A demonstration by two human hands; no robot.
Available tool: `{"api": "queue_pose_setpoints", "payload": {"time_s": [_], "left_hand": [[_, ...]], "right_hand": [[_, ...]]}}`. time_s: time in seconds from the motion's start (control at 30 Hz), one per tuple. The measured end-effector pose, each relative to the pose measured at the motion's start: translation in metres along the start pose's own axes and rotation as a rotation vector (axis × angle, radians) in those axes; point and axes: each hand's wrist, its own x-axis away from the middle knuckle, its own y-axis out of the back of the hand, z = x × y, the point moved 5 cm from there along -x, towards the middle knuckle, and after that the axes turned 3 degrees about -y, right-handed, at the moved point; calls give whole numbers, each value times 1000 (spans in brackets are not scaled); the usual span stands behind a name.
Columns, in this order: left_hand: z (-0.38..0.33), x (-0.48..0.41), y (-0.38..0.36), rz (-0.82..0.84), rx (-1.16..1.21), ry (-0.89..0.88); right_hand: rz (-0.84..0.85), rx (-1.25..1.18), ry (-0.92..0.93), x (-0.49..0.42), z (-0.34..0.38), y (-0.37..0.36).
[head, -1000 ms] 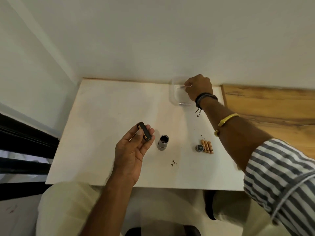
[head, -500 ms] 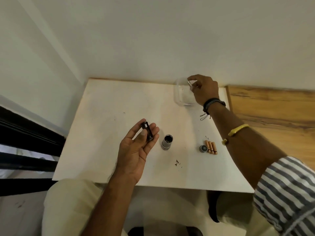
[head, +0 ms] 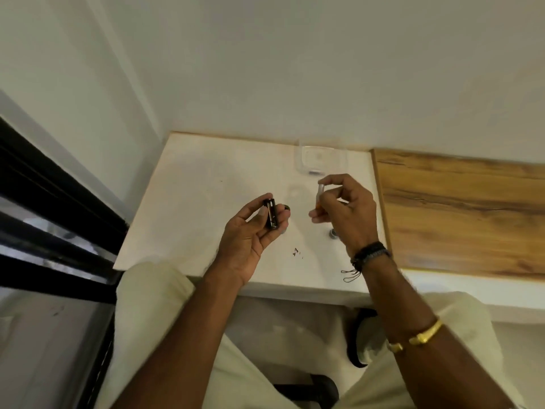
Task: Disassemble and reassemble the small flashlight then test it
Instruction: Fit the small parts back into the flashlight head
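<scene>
The flashlight is in pieces. Its black rectangular plastic battery carrier (head: 271,214) lies across the curled fingers of the left hand (head: 250,240), steadied by the thumb, above the white counter (head: 191,202). The silver metal flashlight tube (head: 286,207) stands on the counter, mostly hidden behind that hand, and the small round silver cap (head: 333,233) lies by the right wrist. The right hand (head: 351,214) has left the clear plastic box (head: 321,160) at the counter's rear and returned beside the left hand. It pinches a slim pale cylinder with an orange end (head: 319,196), probably a cell. Cylinder and carrier are near but apart, so loading the carrier appears to be next.
</scene>
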Motion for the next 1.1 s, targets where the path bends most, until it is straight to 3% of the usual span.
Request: {"api": "queue_pose_setpoints", "payload": {"time_s": [0.17,0.67,0.9,1.1], "left_hand": [[9,6,-6,59,-105,6],[18,13,-10,71,-332,-20],[16,13,-10,115,-441,-33],[21,13,-10,107,-457,-20]], "right_hand": [[76,-32,27,48,-3,-9],[-25,314,246,68,11,-6],[-115,82,154,64,12,0],[-126,199,187,59,13,-1]]}}
